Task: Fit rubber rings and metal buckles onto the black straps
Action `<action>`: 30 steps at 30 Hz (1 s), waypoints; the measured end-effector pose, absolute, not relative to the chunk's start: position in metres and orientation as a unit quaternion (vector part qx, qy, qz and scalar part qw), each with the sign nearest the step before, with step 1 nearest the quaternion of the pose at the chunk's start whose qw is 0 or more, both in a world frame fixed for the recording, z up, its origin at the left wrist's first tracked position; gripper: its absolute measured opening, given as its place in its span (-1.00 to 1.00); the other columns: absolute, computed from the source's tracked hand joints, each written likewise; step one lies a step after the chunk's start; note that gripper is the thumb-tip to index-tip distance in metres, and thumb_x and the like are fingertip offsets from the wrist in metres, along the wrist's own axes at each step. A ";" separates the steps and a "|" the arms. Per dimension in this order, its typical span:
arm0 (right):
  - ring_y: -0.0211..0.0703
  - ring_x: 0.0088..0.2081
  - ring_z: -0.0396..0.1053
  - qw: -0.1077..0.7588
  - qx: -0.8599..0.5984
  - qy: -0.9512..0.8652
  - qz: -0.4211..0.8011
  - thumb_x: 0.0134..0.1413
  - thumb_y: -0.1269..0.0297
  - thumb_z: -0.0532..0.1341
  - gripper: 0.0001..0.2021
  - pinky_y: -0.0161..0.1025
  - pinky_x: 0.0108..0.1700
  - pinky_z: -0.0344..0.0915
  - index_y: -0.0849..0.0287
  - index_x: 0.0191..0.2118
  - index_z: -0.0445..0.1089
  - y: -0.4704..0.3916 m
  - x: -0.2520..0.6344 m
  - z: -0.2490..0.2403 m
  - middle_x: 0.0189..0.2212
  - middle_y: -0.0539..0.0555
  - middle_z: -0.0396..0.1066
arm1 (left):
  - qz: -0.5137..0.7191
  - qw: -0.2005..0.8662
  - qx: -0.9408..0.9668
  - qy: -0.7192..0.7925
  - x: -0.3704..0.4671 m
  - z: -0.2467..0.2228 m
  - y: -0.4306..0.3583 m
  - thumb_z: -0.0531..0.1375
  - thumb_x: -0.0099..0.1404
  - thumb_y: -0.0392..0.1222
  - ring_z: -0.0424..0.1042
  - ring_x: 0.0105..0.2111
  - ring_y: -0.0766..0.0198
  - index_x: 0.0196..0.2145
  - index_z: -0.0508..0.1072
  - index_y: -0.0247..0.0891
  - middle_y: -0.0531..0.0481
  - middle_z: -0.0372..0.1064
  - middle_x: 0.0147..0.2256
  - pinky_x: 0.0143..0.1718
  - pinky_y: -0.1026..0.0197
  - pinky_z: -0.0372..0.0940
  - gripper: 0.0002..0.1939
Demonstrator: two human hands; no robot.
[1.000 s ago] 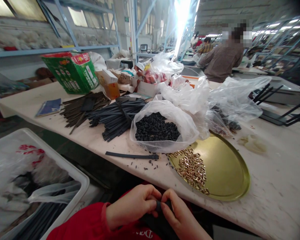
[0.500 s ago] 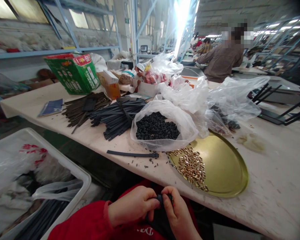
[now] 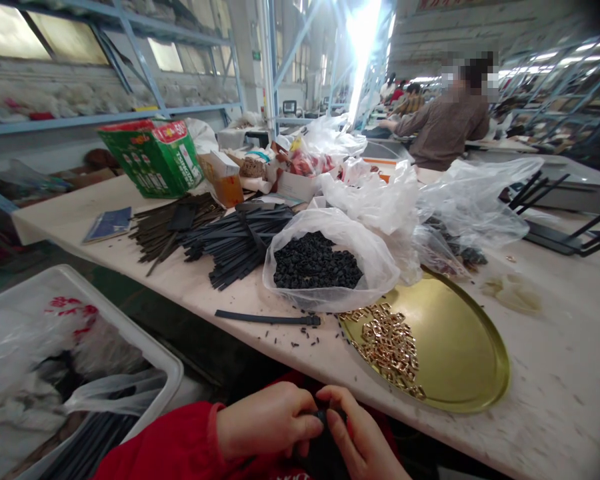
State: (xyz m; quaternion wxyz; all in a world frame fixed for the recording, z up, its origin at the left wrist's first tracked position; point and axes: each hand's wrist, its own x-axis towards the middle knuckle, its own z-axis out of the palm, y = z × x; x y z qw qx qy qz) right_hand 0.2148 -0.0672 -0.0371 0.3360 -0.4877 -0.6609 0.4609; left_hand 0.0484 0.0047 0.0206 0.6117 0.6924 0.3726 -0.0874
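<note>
Low in front of me, at the table's near edge, both hands close around a black strap (image 3: 325, 421). My left hand (image 3: 267, 421) pinches it between thumb and fingers. From the other side my right hand (image 3: 356, 430) grips it, thumb toward the left hand. Most of the strap is hidden by the fingers. Beyond the hands another black strap (image 3: 260, 318) lies flat on the table. A plastic bag (image 3: 375, 277) stands open, full of small black loops (image 3: 317, 261). To its right, gold metal buckles (image 3: 390, 347) are heaped on a round golden tray (image 3: 460, 353).
Bundles of black strips (image 3: 245, 240) and brown strips (image 3: 170, 220) lie behind. A green box (image 3: 153, 160), a blue booklet (image 3: 107, 223) and clear plastic bags (image 3: 375, 193) stand farther back. At left is a white bin (image 3: 173, 373). A person (image 3: 445, 127) sits beyond the table.
The hands have turned slightly and drawn closer together around the strap, covering more of it. The whole view has shifted a little, so the table appears lower.
</note>
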 end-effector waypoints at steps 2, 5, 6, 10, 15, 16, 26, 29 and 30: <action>-0.14 -0.21 0.41 0.334 -0.486 -0.665 0.458 0.22 0.28 -0.13 -0.78 -0.29 -0.24 0.33 0.12 -0.08 0.13 -0.067 0.214 -0.040 -0.38 0.06 0.41 | -0.089 0.605 0.699 0.370 0.048 0.022 0.006 -0.01 0.12 -0.20 0.22 -0.64 0.42 -0.54 0.30 -0.26 0.10 0.28 -0.58 -0.64 0.42 0.11 -0.83; -0.15 -0.27 0.43 0.329 -0.490 -0.676 0.441 0.21 0.30 -0.12 -0.78 -0.29 -0.26 0.33 0.12 -0.08 0.12 -0.065 0.213 -0.044 -0.36 0.07 0.43 | -0.080 0.577 0.717 0.383 0.051 0.020 0.002 -0.03 0.12 -0.24 0.25 -0.63 0.39 -0.53 0.31 -0.26 0.09 0.29 -0.58 -0.63 0.41 0.11 -0.83; -0.15 -0.28 0.43 0.330 -0.493 -0.680 0.432 0.20 0.30 -0.12 -0.78 -0.28 -0.26 0.33 0.13 -0.08 0.13 -0.064 0.213 -0.045 -0.34 0.08 0.44 | -0.076 0.567 0.722 0.391 0.053 0.019 0.000 -0.04 0.13 -0.25 0.27 -0.62 0.38 -0.52 0.32 -0.26 0.07 0.30 -0.57 -0.63 0.40 0.11 -0.82; -0.15 -0.33 0.44 0.326 -0.491 -0.687 0.424 0.19 0.29 -0.11 -0.78 -0.28 -0.29 0.34 0.16 -0.10 0.16 -0.063 0.212 -0.046 -0.34 0.11 0.44 | -0.099 0.560 0.713 0.411 0.058 0.013 -0.007 -0.09 0.17 -0.24 0.30 -0.60 0.34 -0.46 0.35 -0.27 0.03 0.34 -0.54 -0.66 0.39 0.10 -0.76; -0.20 -0.41 0.41 0.352 -0.526 -0.654 0.415 0.22 0.23 -0.11 -0.75 -0.33 -0.37 0.34 0.14 -0.07 0.18 -0.065 0.211 -0.051 -0.43 0.04 0.40 | -0.088 0.540 0.741 0.389 0.055 0.014 -0.002 -0.07 0.22 -0.20 0.33 -0.58 0.34 -0.39 0.40 -0.28 0.01 0.40 -0.50 -0.64 0.39 0.08 -0.74; -0.19 -0.41 0.41 0.366 -0.537 -0.650 0.394 0.23 0.22 -0.11 -0.74 -0.33 -0.38 0.34 0.13 -0.05 0.18 -0.066 0.211 -0.052 -0.43 0.04 0.40 | -0.075 0.529 0.751 0.388 0.054 0.016 0.000 -0.06 0.23 -0.18 0.34 -0.56 0.34 -0.39 0.40 -0.28 0.01 0.41 -0.49 -0.63 0.38 0.08 -0.74; -0.14 -0.32 0.45 0.399 -0.546 -0.698 0.236 0.22 0.27 -0.09 -0.73 -0.28 -0.28 0.36 0.11 -0.02 0.18 -0.074 0.212 -0.058 -0.31 0.10 0.47 | -0.054 0.513 0.755 0.405 0.062 0.018 -0.015 -0.07 0.22 -0.21 0.30 -0.62 0.37 -0.53 0.32 -0.26 0.03 0.36 -0.58 -0.64 0.39 0.08 -0.74; -0.16 -0.29 0.43 0.393 -0.545 -0.687 0.276 0.22 0.29 -0.07 -0.74 -0.30 -0.26 0.35 0.11 -0.01 0.16 -0.077 0.217 -0.055 -0.34 0.07 0.43 | -0.037 0.525 0.747 0.407 0.067 0.021 -0.018 -0.10 0.23 -0.22 0.27 -0.62 0.38 -0.54 0.27 -0.26 0.05 0.32 -0.59 -0.62 0.39 0.10 -0.73; -0.17 -0.29 0.42 0.396 -0.546 -0.675 0.298 0.22 0.28 -0.06 -0.75 -0.31 -0.25 0.35 0.10 -0.01 0.16 -0.078 0.218 -0.054 -0.34 0.06 0.42 | -0.044 0.530 0.745 0.402 0.067 0.024 -0.017 -0.10 0.24 -0.22 0.26 -0.63 0.38 -0.54 0.26 -0.25 0.06 0.30 -0.60 -0.62 0.39 0.10 -0.74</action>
